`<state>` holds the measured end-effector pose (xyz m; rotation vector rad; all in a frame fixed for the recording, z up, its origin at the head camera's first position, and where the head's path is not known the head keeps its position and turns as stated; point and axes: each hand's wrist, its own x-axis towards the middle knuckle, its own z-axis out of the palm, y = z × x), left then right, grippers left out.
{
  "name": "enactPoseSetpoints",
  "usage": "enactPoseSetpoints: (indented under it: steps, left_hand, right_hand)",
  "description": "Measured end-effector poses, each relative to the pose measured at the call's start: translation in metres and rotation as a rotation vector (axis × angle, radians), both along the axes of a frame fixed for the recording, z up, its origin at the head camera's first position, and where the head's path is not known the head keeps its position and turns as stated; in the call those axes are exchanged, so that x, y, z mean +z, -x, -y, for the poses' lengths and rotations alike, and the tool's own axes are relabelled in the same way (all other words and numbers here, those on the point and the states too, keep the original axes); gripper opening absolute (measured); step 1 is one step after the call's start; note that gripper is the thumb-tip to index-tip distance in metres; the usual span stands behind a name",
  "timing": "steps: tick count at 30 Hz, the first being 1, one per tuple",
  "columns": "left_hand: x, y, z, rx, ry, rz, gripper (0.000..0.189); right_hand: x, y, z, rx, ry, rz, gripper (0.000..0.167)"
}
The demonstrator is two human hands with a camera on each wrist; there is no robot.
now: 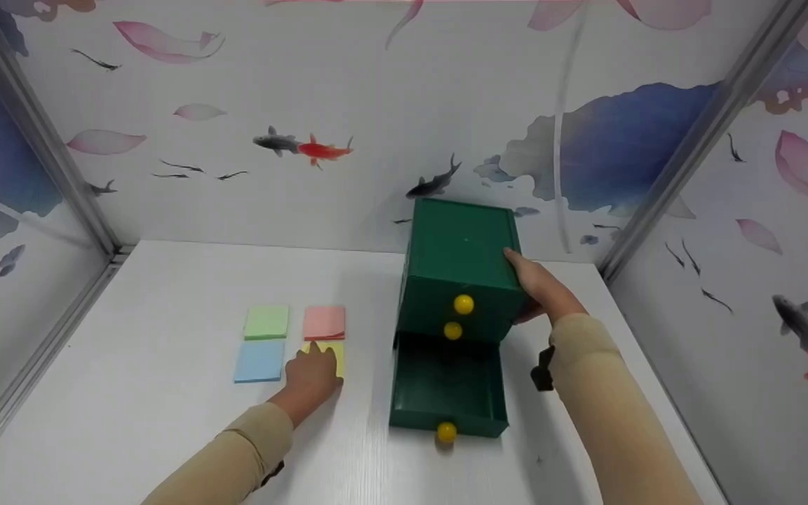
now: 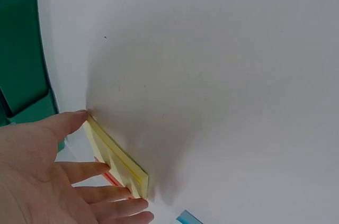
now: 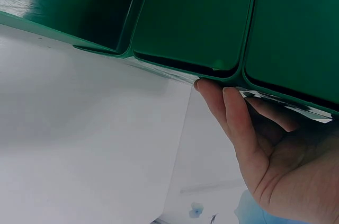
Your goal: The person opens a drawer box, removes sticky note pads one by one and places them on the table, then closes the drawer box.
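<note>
In the head view my left hand (image 1: 311, 373) is over a yellow sticky note pad (image 1: 339, 354). The left wrist view shows the thumb at one corner of the pad (image 2: 119, 155) and the fingers across to the opposite corner, gripping it between them. A green drawer box (image 1: 463, 242) with yellow round knobs stands to the right. Its bottom drawer (image 1: 449, 389) is pulled out, with nothing visible inside; the upper two are closed. My right hand (image 1: 541, 287) rests against the box's right side, and in the right wrist view its fingers (image 3: 238, 113) lie nearly straight along that wall.
Beside the yellow pad lie a pink pad (image 1: 324, 321), a green pad (image 1: 266, 321) and a blue pad (image 1: 259, 361) on the white table (image 1: 165, 393). A patterned wall (image 1: 348, 84) rises behind the box, with side walls left and right.
</note>
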<state>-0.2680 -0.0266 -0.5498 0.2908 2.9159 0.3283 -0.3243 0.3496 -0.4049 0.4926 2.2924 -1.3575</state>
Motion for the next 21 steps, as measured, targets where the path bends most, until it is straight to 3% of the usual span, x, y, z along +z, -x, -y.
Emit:
enactPoseSetpoints:
  steps: [12,21]
  left_hand:
    - [0.01,-0.016,-0.011,-0.064,0.042,-0.035,0.036]
    - [0.019,-0.03,-0.019,-0.103,0.012,0.019,0.038]
  right_hand:
    - [0.0,0.0,0.001,-0.006,0.018,0.004,0.092]
    - [0.001,0.001,0.003,-0.014,0.023,0.008,0.094]
